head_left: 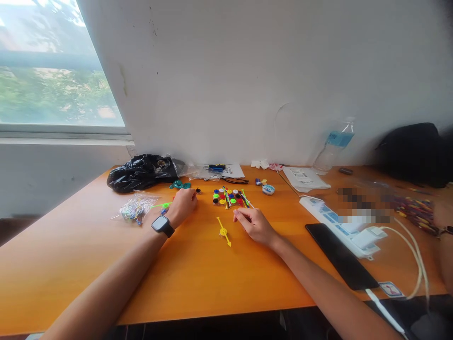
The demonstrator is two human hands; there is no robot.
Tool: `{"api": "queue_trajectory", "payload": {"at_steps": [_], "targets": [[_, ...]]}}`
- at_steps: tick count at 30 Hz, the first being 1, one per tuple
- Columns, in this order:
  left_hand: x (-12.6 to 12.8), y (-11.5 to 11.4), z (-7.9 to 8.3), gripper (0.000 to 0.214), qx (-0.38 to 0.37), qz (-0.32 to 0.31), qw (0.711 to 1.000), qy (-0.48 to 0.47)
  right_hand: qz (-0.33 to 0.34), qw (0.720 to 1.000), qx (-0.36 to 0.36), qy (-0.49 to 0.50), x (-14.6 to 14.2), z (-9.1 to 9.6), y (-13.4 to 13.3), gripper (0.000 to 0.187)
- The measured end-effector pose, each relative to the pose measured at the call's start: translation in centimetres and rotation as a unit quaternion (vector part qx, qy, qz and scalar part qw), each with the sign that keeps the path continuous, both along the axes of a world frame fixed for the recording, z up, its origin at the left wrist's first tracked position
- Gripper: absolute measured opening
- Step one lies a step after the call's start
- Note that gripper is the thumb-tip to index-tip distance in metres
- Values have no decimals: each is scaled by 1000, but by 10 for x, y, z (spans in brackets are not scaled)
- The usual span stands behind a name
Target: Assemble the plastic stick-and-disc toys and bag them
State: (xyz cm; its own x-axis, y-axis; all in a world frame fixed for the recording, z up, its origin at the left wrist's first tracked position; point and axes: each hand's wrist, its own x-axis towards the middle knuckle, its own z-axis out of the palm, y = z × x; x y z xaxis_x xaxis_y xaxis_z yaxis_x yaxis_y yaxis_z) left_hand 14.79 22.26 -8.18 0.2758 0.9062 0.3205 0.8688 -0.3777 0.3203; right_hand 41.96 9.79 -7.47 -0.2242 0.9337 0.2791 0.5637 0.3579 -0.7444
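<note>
A yellow arrow spinner (223, 232) with a round hub lies on the table between my hands. My left hand (184, 205), its wrist wearing a dark watch, is curled beside a small black round base (198, 191); anything inside the fingers is hidden. Close to its left lies a green arrow piece (164, 206). My right hand (253, 223) rests with fingers curled closed, nothing showing at the tips, just nearer than the coloured sticks (244, 198). Beyond the yellow spinner sit rows of coloured round bases (222, 201), with more sticks (227, 198) lying across them.
A clear bag of parts (132, 210) and a black plastic bag (141, 172) lie left. To the right are a white power strip (332, 222), a dark phone (339, 255), cables, a water bottle (334, 146) and part of another person. A round tub (268, 189) stands behind.
</note>
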Motion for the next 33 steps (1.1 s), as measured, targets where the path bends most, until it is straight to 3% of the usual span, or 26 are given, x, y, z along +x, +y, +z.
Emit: {"api": "queue_trajectory", "payload": {"at_steps": [16,23,28,33], "targets": [[-3,-4,8,23,-17,-22,1000,6,11,999,12,-27,0,1,-1,46],[-17,-23,38,18,-76,-61,995,12,17,999,12,-36,-1,3,-3,44],[-30,-37,66,16,-234,-74,969,6,23,999,4,-41,-2,-1,-2,45],[-41,-47,93,14,-338,-128,932,33,44,998,-33,-39,0,0,-4,39]]}}
